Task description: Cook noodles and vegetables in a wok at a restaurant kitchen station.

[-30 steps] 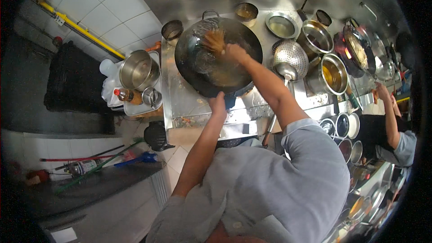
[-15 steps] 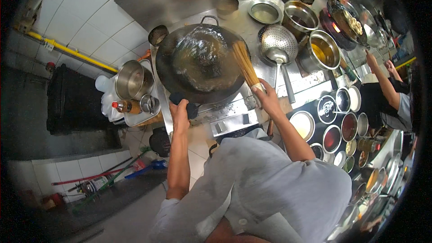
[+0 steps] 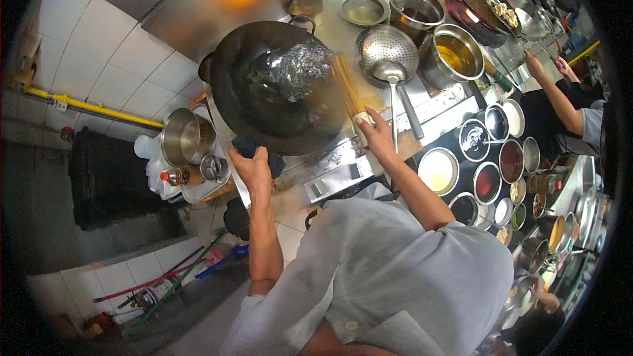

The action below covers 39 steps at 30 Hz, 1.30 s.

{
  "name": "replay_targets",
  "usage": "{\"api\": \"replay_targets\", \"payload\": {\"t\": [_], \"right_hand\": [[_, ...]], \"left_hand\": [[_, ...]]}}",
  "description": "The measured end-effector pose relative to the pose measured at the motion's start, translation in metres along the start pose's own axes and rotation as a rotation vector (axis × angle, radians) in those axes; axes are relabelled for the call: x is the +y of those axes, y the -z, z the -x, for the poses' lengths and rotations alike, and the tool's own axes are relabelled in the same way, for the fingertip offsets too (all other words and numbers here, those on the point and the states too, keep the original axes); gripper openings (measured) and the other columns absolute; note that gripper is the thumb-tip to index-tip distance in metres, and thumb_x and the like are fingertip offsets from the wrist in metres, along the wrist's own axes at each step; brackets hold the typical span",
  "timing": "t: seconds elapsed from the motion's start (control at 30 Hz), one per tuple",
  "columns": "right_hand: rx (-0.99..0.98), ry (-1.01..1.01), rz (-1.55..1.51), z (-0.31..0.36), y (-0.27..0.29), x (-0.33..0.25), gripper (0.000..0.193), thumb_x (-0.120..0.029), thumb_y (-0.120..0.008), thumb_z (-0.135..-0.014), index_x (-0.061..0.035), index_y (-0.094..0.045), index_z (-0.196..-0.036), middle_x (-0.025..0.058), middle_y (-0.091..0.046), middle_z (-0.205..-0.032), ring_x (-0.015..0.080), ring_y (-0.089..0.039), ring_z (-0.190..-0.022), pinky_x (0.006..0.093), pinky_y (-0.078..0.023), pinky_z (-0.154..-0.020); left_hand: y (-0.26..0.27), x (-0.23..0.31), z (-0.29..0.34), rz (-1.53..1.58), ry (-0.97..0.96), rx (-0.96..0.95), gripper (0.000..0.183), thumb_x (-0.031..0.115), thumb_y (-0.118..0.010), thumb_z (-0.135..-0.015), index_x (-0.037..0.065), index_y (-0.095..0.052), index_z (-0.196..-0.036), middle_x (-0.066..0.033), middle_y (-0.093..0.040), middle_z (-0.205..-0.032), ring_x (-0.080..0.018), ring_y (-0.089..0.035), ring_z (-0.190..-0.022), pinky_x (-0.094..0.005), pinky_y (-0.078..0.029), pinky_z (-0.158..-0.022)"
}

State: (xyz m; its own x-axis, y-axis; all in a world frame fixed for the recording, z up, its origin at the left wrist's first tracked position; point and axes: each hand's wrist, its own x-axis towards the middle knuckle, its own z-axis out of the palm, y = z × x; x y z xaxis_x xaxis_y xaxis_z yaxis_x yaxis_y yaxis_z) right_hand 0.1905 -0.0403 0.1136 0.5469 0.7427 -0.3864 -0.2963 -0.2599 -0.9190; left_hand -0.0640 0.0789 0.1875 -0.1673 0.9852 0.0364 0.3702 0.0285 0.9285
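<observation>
A large dark wok (image 3: 244, 92) sits tilted on the stove, with water glinting along its upper right side. My left hand (image 3: 254, 166) is closed round a dark folded cloth (image 3: 249, 148) at the wok's near left edge; the handle under the cloth is hidden. In my right hand (image 3: 377, 133) is a bamboo wok brush (image 3: 347, 89), gripped by its pale bound end. Its bristles point up and left and overlap the wok's right rim. Right of the brush, a perforated skimmer (image 3: 390, 46) lies with a ladle (image 3: 389, 71) resting in it.
Steel pots (image 3: 452, 53) stand at the back right, one holding yellow liquid. Several bowls of sauces (image 3: 438, 170) fill the right side. A co-worker's arm (image 3: 554, 95) reaches to another wok. Left of the stove, a tray (image 3: 208, 188) carries a steel pot (image 3: 188, 137) and a bottle (image 3: 181, 176).
The wok has tipped, and its water has shifted to the upper right. Both hands appear farther left in view, still holding cloth and brush. An orange glow has brightened on the back panel.
</observation>
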Motion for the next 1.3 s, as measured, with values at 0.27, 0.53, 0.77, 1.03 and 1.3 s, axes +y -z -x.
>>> {"api": "replay_targets", "payload": {"t": [0.27, 0.53, 0.77, 1.03, 1.3], "right_hand": [[-0.126, -0.01, 0.131, -0.025, -0.039, -0.025, 0.075, -0.03, -0.071, -0.088, -0.013, -0.033, -0.15, 0.0102, -0.066, -0.094, 0.0139, -0.058, -0.053, 0.028, -0.049, -0.044], [-0.325, 0.068, 0.289, -0.03, -0.085, -0.032, 0.088, -0.02, -0.07, -0.083, -0.0183, -0.02, -0.156, 0.0204, -0.069, -0.088, 0.0257, -0.067, -0.062, 0.0382, -0.055, -0.057], [-0.549, 0.315, 1.201, 0.009, -0.015, 0.009, 0.086, -0.016, -0.064, -0.081, -0.0201, -0.019, -0.155, 0.0261, -0.067, -0.089, 0.0449, -0.067, -0.08, 0.05, -0.054, -0.074], [0.046, 0.231, 1.126, -0.026, 0.059, 0.004, 0.077, -0.028, -0.06, -0.085, -0.015, -0.026, -0.153, 0.028, -0.067, -0.088, 0.0438, -0.067, -0.079, 0.0501, -0.054, -0.074], [0.368, 0.119, 0.9, 0.008, 0.056, 0.115, 0.049, -0.036, -0.058, -0.092, 0.0017, -0.053, -0.124, 0.0309, -0.061, -0.112, 0.046, -0.057, -0.108, 0.0522, -0.044, -0.092]], "left_hand": [[-0.025, 0.031, 0.03, -0.166, -0.22, 0.151, 0.052, 0.011, -0.069, -0.074, -0.005, -0.044, -0.117, -0.0238, -0.06, -0.102, -0.0394, -0.062, -0.089, -0.0438, -0.049, -0.083], [-0.038, 0.04, 0.077, -0.253, -0.443, 0.16, 0.06, 0.007, -0.072, -0.072, -0.007, -0.043, -0.123, -0.0273, -0.057, -0.106, -0.0425, -0.062, -0.095, -0.0443, -0.05, -0.083], [-0.027, 0.011, 0.077, -0.198, -0.384, 0.19, 0.058, 0.008, -0.071, -0.075, -0.008, -0.042, -0.123, -0.0264, -0.055, -0.108, -0.0408, -0.059, -0.1, -0.0454, -0.047, -0.089], [-0.004, -0.043, 0.051, 0.03, 0.061, 0.265, 0.056, 0.008, -0.066, -0.083, -0.01, -0.037, -0.127, -0.0168, -0.053, -0.114, -0.0254, -0.054, -0.101, -0.0365, -0.043, -0.095], [-0.018, -0.078, 0.047, 0.501, 0.418, 0.126, 0.054, 0.013, -0.063, -0.082, -0.011, -0.034, -0.121, -0.0199, -0.051, -0.117, -0.0249, -0.055, -0.102, -0.0352, -0.047, -0.092]]}}
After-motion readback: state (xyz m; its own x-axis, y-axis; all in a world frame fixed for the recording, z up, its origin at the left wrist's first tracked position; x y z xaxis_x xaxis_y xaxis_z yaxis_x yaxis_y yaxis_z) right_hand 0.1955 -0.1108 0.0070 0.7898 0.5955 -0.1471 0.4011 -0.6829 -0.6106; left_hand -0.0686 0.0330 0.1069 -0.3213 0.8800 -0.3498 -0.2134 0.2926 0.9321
